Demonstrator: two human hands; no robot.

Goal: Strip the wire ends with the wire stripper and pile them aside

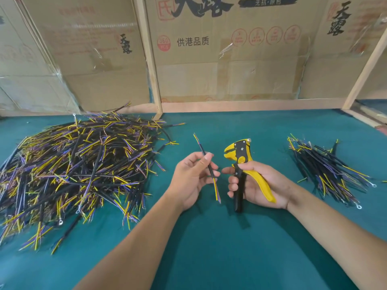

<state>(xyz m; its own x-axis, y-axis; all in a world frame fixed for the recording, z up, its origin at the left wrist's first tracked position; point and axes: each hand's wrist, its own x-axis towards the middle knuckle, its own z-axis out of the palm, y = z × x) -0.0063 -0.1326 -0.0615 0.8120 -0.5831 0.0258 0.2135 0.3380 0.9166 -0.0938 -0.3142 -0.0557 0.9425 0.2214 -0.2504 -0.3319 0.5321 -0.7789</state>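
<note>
Working posture between feed and strip. I pinch a single black-sheathed wire (207, 166) between thumb and fingertips of my left hand (193, 176), held roughly upright above the green table (209, 237) so that both ends, each fanning into yellow and purple cores, stay free and either can be offered to the tool. My right hand (258, 183) wraps the yellow and black handles of the wire stripper (243, 164), nose pointing up and toward the wire, just beside it but not touching; I judge this keeps the feed short. The large heap (81, 166) lies at my left as stock within the left hand's reach, and the small pile (326, 170) lies well apart at my right, presumably the finished pieces, so the two lots cannot mix.
</note>
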